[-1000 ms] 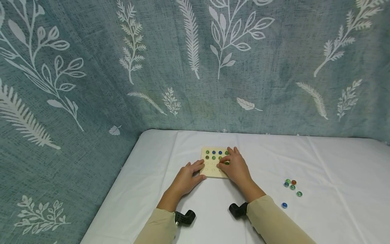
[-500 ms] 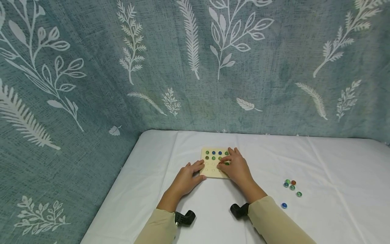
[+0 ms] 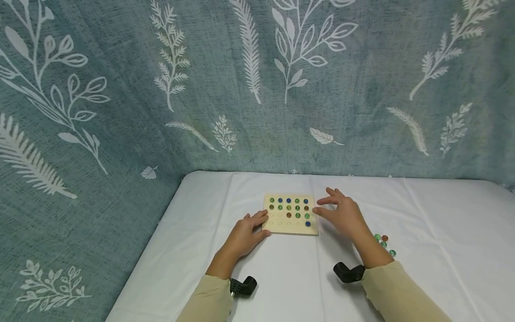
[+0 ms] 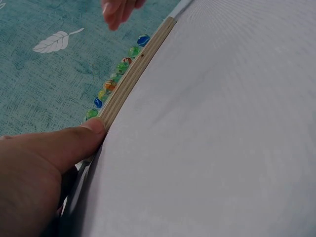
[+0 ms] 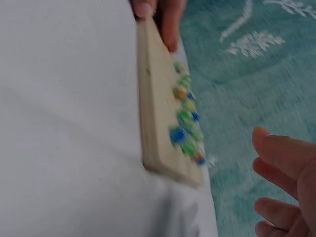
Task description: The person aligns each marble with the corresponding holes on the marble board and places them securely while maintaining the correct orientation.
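A pale wooden board [image 3: 277, 229] with rows of shallow hollows lies on the white cloth. Glass marbles [image 3: 297, 208] in green, blue and amber fill its two back rows. In the third row sit marbles at the right, including an amber one [image 3: 289, 215], and a blue marble [image 3: 307, 223] occupies the front right corner hollow. My left hand [image 3: 246, 233] rests against the board's left side, its thumb [image 4: 91, 127] pressing near the front corner and its fingers relaxed on the edge. Just right of the board hovers my right hand [image 3: 339, 212], thumb and fingers apart, with nothing between them.
Several loose marbles [image 3: 384, 244] lie on the cloth [image 3: 454, 277] beside the right forearm, partly hidden by it. A teal leaf-patterned curtain [image 3: 346, 112] hangs behind and to the left. Each wrist wears a black camera [image 3: 348, 273].
My right hand has left the amber marble in the third row and moved right, off the board, its fingers spreading. The left hand stays at the board's left side.
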Demonstrator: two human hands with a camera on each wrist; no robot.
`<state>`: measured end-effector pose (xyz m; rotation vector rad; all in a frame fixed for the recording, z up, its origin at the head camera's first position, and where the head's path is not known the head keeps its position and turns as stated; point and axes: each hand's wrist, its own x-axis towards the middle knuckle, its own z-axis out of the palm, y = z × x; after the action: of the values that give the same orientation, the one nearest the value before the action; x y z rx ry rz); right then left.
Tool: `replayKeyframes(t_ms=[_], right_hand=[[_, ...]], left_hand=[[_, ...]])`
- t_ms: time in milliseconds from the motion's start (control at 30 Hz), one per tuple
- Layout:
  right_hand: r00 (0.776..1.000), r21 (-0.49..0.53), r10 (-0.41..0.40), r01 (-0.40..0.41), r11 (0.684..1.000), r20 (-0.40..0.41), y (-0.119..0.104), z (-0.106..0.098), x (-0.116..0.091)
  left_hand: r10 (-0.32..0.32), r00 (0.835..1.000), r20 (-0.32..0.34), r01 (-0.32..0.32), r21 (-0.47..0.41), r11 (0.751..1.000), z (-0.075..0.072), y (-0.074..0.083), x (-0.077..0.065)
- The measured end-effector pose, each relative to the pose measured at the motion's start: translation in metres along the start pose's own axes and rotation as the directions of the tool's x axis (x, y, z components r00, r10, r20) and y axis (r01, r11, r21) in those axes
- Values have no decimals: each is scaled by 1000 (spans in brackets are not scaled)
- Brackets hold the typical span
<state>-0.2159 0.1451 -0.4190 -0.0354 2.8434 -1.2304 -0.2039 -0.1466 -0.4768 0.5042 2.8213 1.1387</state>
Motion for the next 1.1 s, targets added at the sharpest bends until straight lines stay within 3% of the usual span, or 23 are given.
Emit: replayKeyframes(t_ms=[333, 467, 667, 1100], right_hand=[[998, -18, 39, -38, 999, 47, 58, -63, -25], [992, -53, 99, -95, 994, 79, 82, -78, -35], [979, -75, 171, -163, 984, 110, 105, -88, -44], [990, -30, 86, -83, 996, 116, 128, -93, -57]], left_hand=[[12, 1000, 2, -12, 11, 1000, 1, -1, 1], [22, 1000, -6, -22, 6, 1000, 1, 0, 2], [12, 1000, -2, -12, 3, 1000, 3, -1, 1], [13, 1000, -5, -13, -2, 1000, 3, 1, 1]])
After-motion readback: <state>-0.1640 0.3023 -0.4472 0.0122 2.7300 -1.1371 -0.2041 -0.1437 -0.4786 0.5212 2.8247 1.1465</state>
